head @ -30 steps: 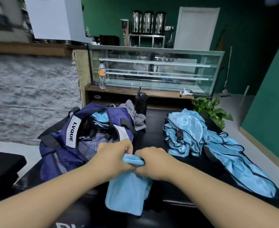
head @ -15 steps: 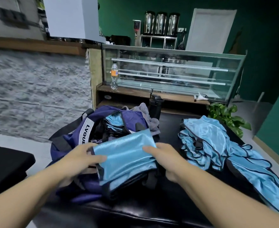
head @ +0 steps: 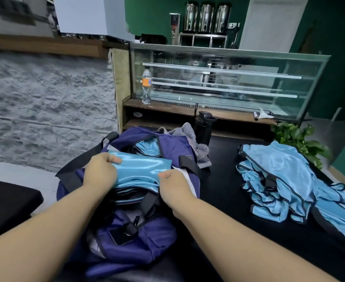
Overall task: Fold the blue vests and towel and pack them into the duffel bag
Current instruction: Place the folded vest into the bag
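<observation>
A: Where is the folded blue vest point(head: 141, 167) at this moment?

B: It lies in the open mouth of the purple duffel bag point(head: 147, 237), on top of other folded blue pieces with dark edges. Both hands hold it. The left hand point(head: 100, 173) grips its left end, with the fingers curled over the shiny cloth. The right hand point(head: 173, 187) is at the near right corner; the thumb and fingers are bent and seem to pinch the edge of the vest.

A: And the bag, where does it stand?

B: On the black table point(head: 224, 192), on the left part of it. Its black straps point(head: 188, 163) hang open to both sides of the opening. Deeper inside the bag, one more folded blue vest point(head: 148, 146) is visible.

A: What about the other vests?

B: A pile of unfolded blue vests point(head: 279, 176) lies on the right part of the table, well apart from the bag. A grey striped towel point(head: 190, 133) lies crumpled just behind the bag, touching it, and a black bottle point(head: 204, 127) stands beside the towel.

A: Something more behind?

B: A glass display case point(head: 228, 82) with a plastic water bottle point(head: 146, 85) on the wooden shelf before it, and a green plant point(head: 298, 137) near the far corner of the table.
</observation>
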Demonstrator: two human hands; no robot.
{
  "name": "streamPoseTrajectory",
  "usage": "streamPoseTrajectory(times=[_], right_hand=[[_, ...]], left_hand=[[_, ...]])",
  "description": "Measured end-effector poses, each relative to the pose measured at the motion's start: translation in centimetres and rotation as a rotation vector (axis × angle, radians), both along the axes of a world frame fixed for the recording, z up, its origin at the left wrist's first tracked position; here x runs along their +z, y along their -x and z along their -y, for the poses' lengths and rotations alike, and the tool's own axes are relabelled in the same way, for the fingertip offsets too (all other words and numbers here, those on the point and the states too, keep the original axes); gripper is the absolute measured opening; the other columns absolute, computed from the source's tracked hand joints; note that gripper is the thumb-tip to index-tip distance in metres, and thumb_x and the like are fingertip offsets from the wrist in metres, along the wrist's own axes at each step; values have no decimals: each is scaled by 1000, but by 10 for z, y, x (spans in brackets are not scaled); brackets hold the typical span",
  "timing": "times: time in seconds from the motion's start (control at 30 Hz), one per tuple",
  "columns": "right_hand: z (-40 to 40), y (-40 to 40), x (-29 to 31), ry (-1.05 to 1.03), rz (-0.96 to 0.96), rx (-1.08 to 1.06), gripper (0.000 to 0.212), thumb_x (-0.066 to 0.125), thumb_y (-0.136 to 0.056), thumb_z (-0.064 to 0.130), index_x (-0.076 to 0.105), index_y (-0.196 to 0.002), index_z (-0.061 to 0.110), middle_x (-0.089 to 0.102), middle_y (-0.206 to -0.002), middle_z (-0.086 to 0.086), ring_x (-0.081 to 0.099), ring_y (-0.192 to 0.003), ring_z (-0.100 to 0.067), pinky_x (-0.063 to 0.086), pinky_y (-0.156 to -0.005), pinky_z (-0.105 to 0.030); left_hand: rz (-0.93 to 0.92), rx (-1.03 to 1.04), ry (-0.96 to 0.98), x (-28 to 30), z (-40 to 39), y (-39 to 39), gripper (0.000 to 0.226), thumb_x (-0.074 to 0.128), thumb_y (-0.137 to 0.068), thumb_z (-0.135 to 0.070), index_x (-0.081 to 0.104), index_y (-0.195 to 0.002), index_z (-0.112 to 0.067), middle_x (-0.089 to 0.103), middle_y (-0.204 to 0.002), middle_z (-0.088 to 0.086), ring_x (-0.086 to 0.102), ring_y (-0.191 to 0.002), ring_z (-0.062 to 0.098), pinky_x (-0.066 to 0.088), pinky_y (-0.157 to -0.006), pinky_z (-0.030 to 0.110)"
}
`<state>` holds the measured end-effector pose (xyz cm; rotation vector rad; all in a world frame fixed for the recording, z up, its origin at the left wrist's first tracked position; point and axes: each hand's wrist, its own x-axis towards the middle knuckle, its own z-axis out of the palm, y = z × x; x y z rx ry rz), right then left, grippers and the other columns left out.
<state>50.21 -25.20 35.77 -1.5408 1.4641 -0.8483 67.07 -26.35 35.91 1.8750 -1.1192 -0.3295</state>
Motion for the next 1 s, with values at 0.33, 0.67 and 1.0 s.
streamPoseTrajectory(times=[0.33,0.67,1.0], right_hand=[[23,-5,-28,-119,-392,130,30,47,-94,12,57,-117,-4,59,-124,-21,56,-89,-21,41,-63,-27],[26,1,-50,134,-887,421,65,46,-93,28,18,-149,10,-2,-160,-5,4,-146,-22,6,-116,-40],[2,7,-31,244,-854,520,41,34,-98,20,45,-135,8,46,-139,-14,43,-127,-32,38,-103,-41]], left_hand=[[228,-161,-266,-72,34,-11,36,45,-80,10,63,-108,-6,57,-117,21,55,-102,34,40,-88,32],[678,-658,-556,-70,13,17,51,20,-96,-53,31,-144,-40,27,-153,-2,24,-142,25,25,-113,48],[715,-594,-466,-55,-9,33,38,26,-100,-46,50,-130,-49,32,-153,-6,26,-142,21,17,-113,50]])
